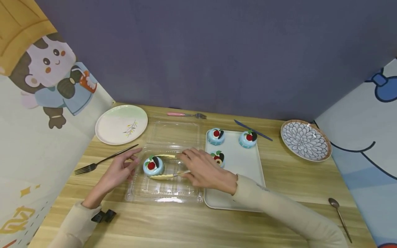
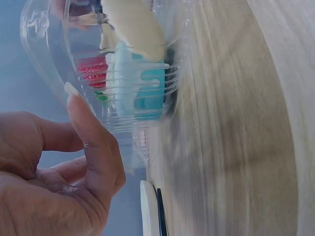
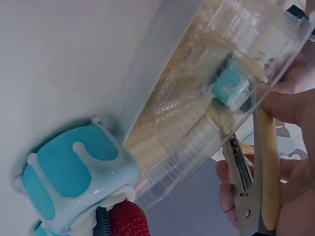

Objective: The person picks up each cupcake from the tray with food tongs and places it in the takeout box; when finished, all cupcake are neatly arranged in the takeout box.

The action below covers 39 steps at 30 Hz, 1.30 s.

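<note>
My right hand (image 1: pixel 207 171) grips a pair of tongs (image 3: pixel 268 172) with pale yellow tips. Those tips reach left over a clear plastic container (image 1: pixel 139 194), one on each side of a small blue cake (image 1: pixel 157 168) topped with a red berry, a green leaf and a dark cookie piece. The cake sits inside the container at its left end. Beside that end is my left hand (image 1: pixel 118 172), fingers loosely bent and a fingertip (image 2: pixel 74 93) right at the container's clear wall. The container's lid (image 1: pixel 173 132) lies folded back behind it.
Right of the container, a white tray (image 1: pixel 242 165) bears three similar cakes, one partly behind my right hand. Around these lie a pale plate (image 1: pixel 111 125), a black fork (image 1: pixel 90 168), a pink-handled fork (image 1: pixel 176 114), a blue knife (image 1: pixel 262 134), a patterned bowl (image 1: pixel 305 141) and a spoon (image 1: pixel 339 213).
</note>
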{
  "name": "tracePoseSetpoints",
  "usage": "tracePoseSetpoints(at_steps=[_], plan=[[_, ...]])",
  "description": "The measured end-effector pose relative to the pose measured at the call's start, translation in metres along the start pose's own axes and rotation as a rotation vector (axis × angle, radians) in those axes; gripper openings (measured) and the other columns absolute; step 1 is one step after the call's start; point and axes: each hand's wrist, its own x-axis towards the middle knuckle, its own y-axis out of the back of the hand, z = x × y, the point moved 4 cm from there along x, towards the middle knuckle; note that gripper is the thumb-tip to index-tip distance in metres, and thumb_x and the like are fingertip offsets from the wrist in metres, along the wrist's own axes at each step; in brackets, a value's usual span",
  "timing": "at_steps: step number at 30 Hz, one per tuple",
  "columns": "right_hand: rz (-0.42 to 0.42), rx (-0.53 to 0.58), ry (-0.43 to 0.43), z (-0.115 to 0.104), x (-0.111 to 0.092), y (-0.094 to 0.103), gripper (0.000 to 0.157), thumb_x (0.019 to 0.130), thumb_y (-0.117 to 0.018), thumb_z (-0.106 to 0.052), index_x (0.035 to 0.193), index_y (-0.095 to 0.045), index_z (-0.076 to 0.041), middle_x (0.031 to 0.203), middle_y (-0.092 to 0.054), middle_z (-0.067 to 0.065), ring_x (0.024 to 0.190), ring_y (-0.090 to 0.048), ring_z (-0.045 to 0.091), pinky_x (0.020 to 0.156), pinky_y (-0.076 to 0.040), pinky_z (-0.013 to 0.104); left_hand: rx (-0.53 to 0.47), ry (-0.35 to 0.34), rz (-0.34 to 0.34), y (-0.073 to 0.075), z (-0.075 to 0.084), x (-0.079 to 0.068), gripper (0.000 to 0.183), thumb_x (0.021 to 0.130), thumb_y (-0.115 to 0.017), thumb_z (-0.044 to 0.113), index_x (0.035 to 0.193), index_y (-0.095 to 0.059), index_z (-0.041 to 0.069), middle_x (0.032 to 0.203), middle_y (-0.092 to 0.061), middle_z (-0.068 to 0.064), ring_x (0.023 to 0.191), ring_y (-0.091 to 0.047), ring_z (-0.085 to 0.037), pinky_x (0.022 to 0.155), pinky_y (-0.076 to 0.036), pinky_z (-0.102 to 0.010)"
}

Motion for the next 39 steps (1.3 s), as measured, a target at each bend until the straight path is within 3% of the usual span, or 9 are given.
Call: tracePoseSetpoints(at_steps=[14,25,33,39], plan=[[-0.02,-0.014,-0.03,-0.005,-0.001,-0.005,0.069,0.087,-0.069,-0.048,0.14,-0.049,-0.008,0.127,-0.062,0.006,0.115,-0.059,0.02,0.098,-0.055,0.032,-0.005,0.007,0.003,0.0,-0.001,-0.001,0.049,0.102,-0.048,0.008,0.149,-0.038,0.003,0.105,-0.053,-0.024,0.058,-0.054,-0.01,0.046,-0.056,-0.034],[0.05,0.034,-0.043,-0.003,-0.012,0.004,0.07,0.086,-0.071,-0.048,0.14,-0.049,-0.01,0.129,-0.061,0.004,0.117,-0.058,0.019,0.096,-0.055,0.033,-0.023,0.013,0.0,-0.002,-0.002,-0.001,0.048,0.102,-0.048,0.009,0.149,-0.038,0.004,0.106,-0.052,-0.024,0.059,-0.055,-0.012,0.046,-0.056,-0.035],[0.131,0.08,-0.137,0.015,-0.04,0.031,0.07,0.084,-0.075,-0.043,0.14,-0.049,-0.011,0.131,-0.059,0.002,0.111,-0.059,0.018,0.088,-0.056,0.033,-0.016,0.018,-0.001,-0.001,0.0,-0.001,0.048,0.102,-0.048,0.009,0.149,-0.038,0.003,0.106,-0.051,-0.025,0.058,-0.055,-0.014,0.046,-0.056,-0.036],[0.176,0.056,-0.265,0.051,-0.075,0.053,0.067,0.086,-0.074,-0.043,0.14,-0.05,-0.011,0.128,-0.06,0.005,0.108,-0.06,0.022,0.089,-0.056,0.038,-0.011,0.035,-0.001,0.001,0.001,-0.002,0.049,0.102,-0.047,0.009,0.15,-0.038,0.004,0.108,-0.051,-0.025,0.059,-0.056,-0.013,0.047,-0.057,-0.035]])
